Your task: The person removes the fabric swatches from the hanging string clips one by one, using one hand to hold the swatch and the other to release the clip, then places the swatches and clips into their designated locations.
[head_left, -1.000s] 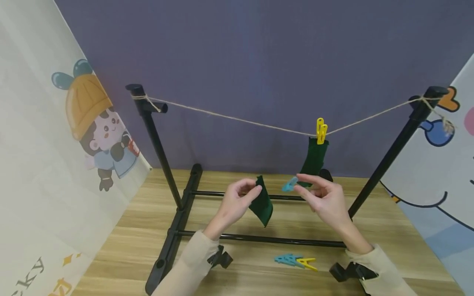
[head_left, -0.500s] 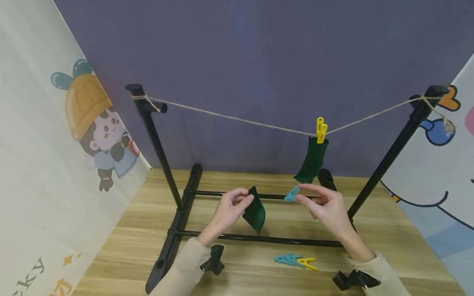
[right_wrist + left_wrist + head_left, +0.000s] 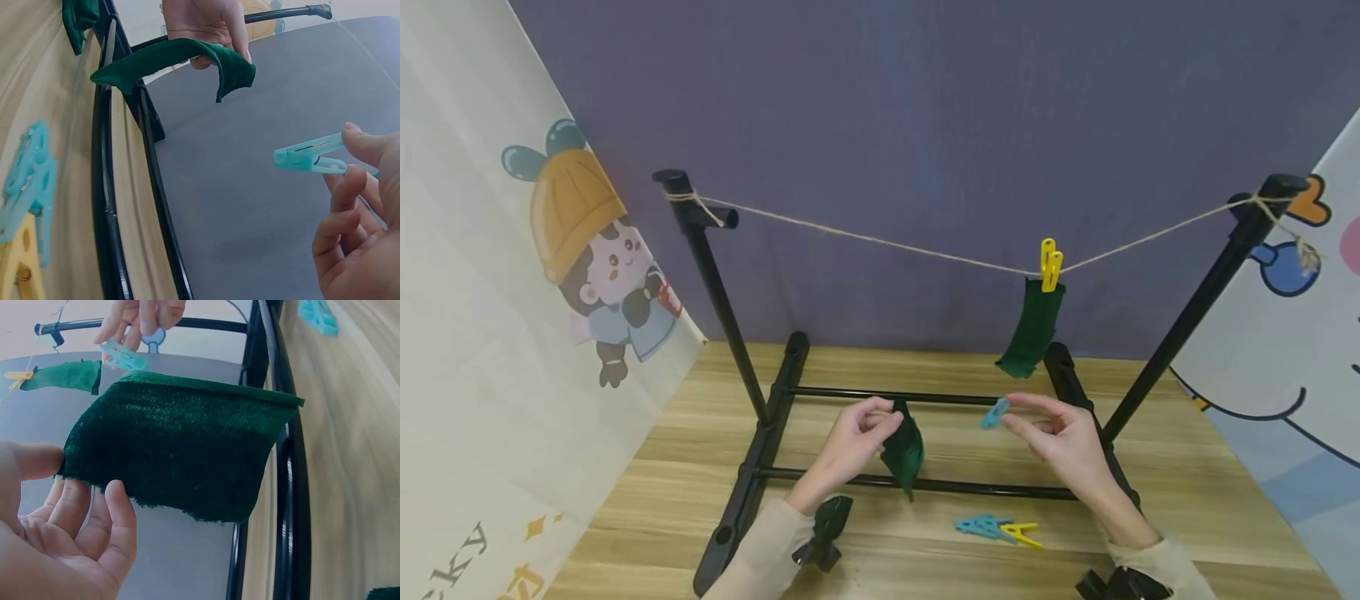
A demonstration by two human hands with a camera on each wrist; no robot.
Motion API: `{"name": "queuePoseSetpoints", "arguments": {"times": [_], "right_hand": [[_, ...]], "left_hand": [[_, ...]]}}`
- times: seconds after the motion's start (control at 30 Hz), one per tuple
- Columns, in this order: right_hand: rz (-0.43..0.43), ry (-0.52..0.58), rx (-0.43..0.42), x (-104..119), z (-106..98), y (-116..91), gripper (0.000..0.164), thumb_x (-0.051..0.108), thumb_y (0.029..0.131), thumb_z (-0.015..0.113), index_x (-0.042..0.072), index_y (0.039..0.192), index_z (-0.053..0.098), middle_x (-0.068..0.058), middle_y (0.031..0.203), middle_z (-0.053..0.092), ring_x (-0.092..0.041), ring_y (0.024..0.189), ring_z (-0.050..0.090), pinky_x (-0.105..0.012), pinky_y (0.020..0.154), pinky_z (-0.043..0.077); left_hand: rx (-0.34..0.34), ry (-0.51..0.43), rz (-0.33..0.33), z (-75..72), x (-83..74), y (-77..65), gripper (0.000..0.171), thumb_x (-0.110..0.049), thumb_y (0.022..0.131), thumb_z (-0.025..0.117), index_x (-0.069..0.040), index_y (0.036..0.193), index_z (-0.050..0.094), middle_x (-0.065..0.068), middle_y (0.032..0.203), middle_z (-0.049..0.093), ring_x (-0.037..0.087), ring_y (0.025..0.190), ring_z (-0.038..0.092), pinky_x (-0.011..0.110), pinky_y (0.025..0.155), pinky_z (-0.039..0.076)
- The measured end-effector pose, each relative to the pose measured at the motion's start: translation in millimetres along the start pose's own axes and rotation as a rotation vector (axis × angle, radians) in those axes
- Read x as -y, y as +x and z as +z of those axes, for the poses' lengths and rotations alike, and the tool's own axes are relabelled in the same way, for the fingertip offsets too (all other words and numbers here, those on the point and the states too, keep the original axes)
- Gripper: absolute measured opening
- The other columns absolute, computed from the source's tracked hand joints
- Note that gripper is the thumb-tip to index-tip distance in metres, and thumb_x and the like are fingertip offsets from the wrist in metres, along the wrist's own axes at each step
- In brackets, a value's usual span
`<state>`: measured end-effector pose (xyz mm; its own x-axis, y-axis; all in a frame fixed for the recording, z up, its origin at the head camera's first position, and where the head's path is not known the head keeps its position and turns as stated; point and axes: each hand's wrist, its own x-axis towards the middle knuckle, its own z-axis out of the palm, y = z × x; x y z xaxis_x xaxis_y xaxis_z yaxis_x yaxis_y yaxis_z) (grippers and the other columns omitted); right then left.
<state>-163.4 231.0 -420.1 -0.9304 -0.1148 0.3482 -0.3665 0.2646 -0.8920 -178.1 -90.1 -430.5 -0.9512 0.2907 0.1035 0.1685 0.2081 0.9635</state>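
My left hand (image 3: 848, 446) pinches a dark green cloth piece (image 3: 904, 450) by one corner between thumb and fingers; the cloth hangs over the stand's front bar. In the left wrist view the cloth (image 3: 175, 447) spreads out with a frayed lower edge. My right hand (image 3: 1063, 437) pinches a light blue clothespin (image 3: 995, 414) by its handle ends, to the right of the cloth. Its tip points away from the fingers in the right wrist view, where the clothespin (image 3: 309, 154) appears closed. Another green cloth (image 3: 1033, 329) hangs from the string under a yellow clothespin (image 3: 1051, 265).
A string (image 3: 865, 237) spans two black posts (image 3: 722, 308) of a stand on the wooden table (image 3: 655, 500). Blue clothespins (image 3: 983, 526) and a yellow one (image 3: 1022, 534) lie in front of it. More green cloth (image 3: 832, 518) shows beside the left wrist.
Both hands have come down and nearer, the left also shifting left, still holding the cloth and the blue clothespin. The hanging cloth now shows in full.
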Motion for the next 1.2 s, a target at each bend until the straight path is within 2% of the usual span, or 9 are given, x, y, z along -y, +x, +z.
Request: {"name": "queuePoseSetpoints", "arguments": {"times": [0.13,0.2,0.4,0.53,0.63,0.73,0.83,1.07,1.2], "right_hand": [[0.038,0.020,0.006,-4.8,1.0,-2.6,0.035,0.008,0.098,0.077,-0.005,0.130,0.069,0.015,0.093,0.074,-0.017,0.038,0.031,-0.036,0.038,0.030],[0.064,0.018,0.008,-7.1,0.3,-3.9,0.037,0.009,0.098,0.077,-0.005,0.132,0.069,0.016,0.099,0.075,-0.015,0.038,0.032,-0.036,0.038,0.031],[0.127,-0.020,0.023,-13.3,-4.7,-7.6,0.037,0.016,0.100,0.077,0.003,0.134,0.070,0.014,0.094,0.072,-0.009,0.038,0.033,-0.034,0.038,0.033],[0.140,-0.015,0.029,-16.9,-8.0,-10.5,0.037,0.017,0.100,0.077,0.005,0.134,0.070,0.017,0.099,0.073,-0.009,0.038,0.032,-0.034,0.038,0.034],[0.193,-0.007,0.040,-19.0,-9.8,-13.7,0.040,0.020,0.101,0.077,0.006,0.137,0.069,0.019,0.106,0.074,-0.010,0.040,0.033,-0.034,0.039,0.035],[0.268,-0.019,0.056,-22.3,-12.1,-18.1,0.043,0.026,0.101,0.077,0.007,0.139,0.068,0.018,0.095,0.072,-0.008,0.041,0.033,-0.032,0.041,0.037],[0.329,-0.028,0.062,-27.3,-14.9,-22.6,0.047,0.028,0.100,0.077,0.006,0.141,0.067,0.012,0.069,0.057,-0.007,0.043,0.033,-0.031,0.044,0.039],[0.400,-0.067,0.054,-35.5,-18.6,-27.6,0.050,0.030,0.100,0.078,0.003,0.141,0.067,0.015,0.082,0.066,-0.008,0.048,0.040,-0.029,0.052,0.045],[0.438,-0.054,0.070,-38.0,-18.3,-30.0,0.053,0.031,0.099,0.078,0.001,0.140,0.066,0.007,0.058,0.043,-0.008,0.048,0.036,-0.028,0.051,0.042]], "left_hand": [[0.011,0.016,-0.003,-2.3,3.6,-3.3,0.036,-0.023,0.108,0.061,0.004,0.131,0.065,0.022,0.118,0.078,0.018,0.103,0.073,0.045,0.084,0.062],[0.019,0.025,-0.005,-3.2,5.3,-5.1,0.035,-0.024,0.109,0.061,0.004,0.130,0.065,0.021,0.113,0.079,0.015,0.099,0.071,0.043,0.084,0.061],[0.039,0.035,-0.015,-5.3,10.6,-9.4,0.033,-0.023,0.109,0.062,0.004,0.128,0.067,0.018,0.103,0.077,0.012,0.094,0.067,0.040,0.082,0.060],[0.052,0.046,-0.022,-7.6,14.4,-12.9,0.035,-0.022,0.108,0.062,0.005,0.130,0.066,0.017,0.106,0.076,0.013,0.095,0.065,0.035,0.078,0.060],[0.065,0.076,-0.014,-9.5,17.8,-18.0,0.034,-0.022,0.108,0.063,0.004,0.130,0.066,0.015,0.105,0.076,0.011,0.090,0.064,0.029,0.076,0.057],[0.073,0.119,-0.006,-11.3,21.4,-23.8,0.032,-0.022,0.108,0.064,0.002,0.128,0.068,0.012,0.103,0.077,0.009,0.087,0.063,0.024,0.077,0.054],[0.073,0.145,-0.009,-14.4,24.3,-28.0,0.030,-0.021,0.108,0.065,0.001,0.127,0.069,0.009,0.102,0.076,0.008,0.086,0.062,0.022,0.078,0.051],[0.087,0.182,-0.025,-21.6,27.8,-32.6,0.027,-0.022,0.107,0.066,-0.002,0.124,0.070,0.008,0.103,0.077,0.010,0.090,0.065,0.023,0.081,0.052],[0.107,0.192,-0.030,-26.2,29.9,-35.9,0.027,-0.023,0.107,0.066,-0.003,0.125,0.070,0.007,0.106,0.078,0.012,0.095,0.067,0.025,0.082,0.052]]}}
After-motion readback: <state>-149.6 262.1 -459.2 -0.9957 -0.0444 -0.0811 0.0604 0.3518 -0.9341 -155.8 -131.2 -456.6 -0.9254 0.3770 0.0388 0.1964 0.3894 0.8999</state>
